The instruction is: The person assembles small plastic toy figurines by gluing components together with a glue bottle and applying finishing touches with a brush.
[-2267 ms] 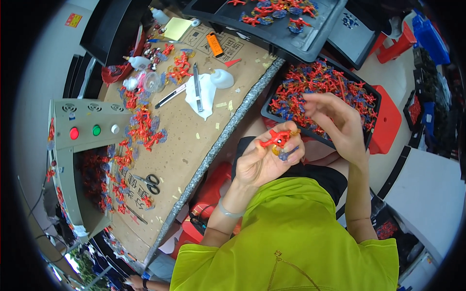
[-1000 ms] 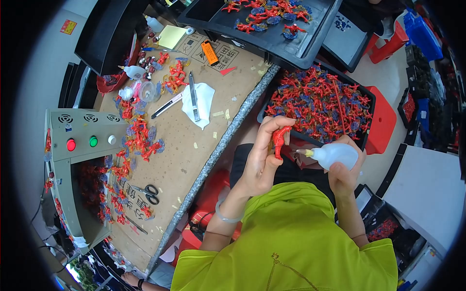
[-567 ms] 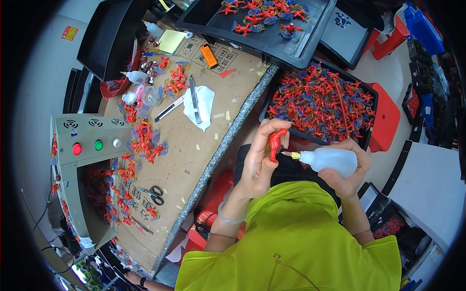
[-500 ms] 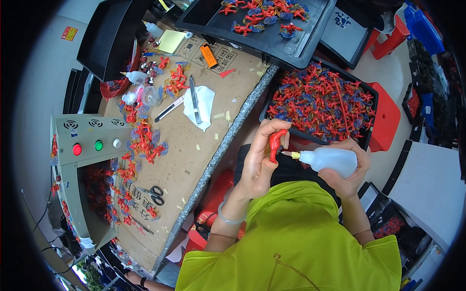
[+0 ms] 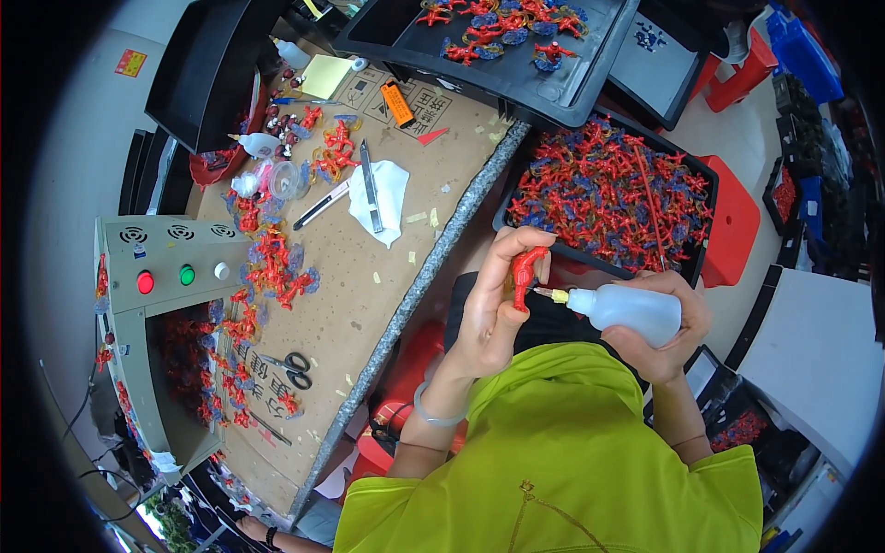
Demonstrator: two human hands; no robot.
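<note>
Between the fingers and thumb of my left hand (image 5: pixel 493 309) I hold a small red figure part (image 5: pixel 524 278), raised in front of my body. My right hand (image 5: pixel 671 336) is wrapped round a translucent white squeeze bottle (image 5: pixel 634 311) with a yellow collar and a thin needle tip. The bottle lies roughly level, its tip pointing left at the red part. Tip and part are very close; whether they touch I cannot tell. Beyond my hands a black crate (image 5: pixel 708 198) holds a heap of red, blue and amber figures (image 5: pixel 608 194).
A cardboard-covered workbench (image 5: pixel 341 276) on the left carries scissors (image 5: pixel 293 370), cutters (image 5: pixel 371 189), a white cloth (image 5: pixel 392 198) and loose figures (image 5: pixel 277 267). A beige machine (image 5: pixel 180 241) with buttons stands at its left. A black tray (image 5: pixel 590 88) overhangs the far end. Another person's hand (image 5: pixel 253 527) shows at lower left.
The bottle and my right hand have shifted slightly left, bringing the needle tip nearer the red part. My left hand is almost unmoved.
</note>
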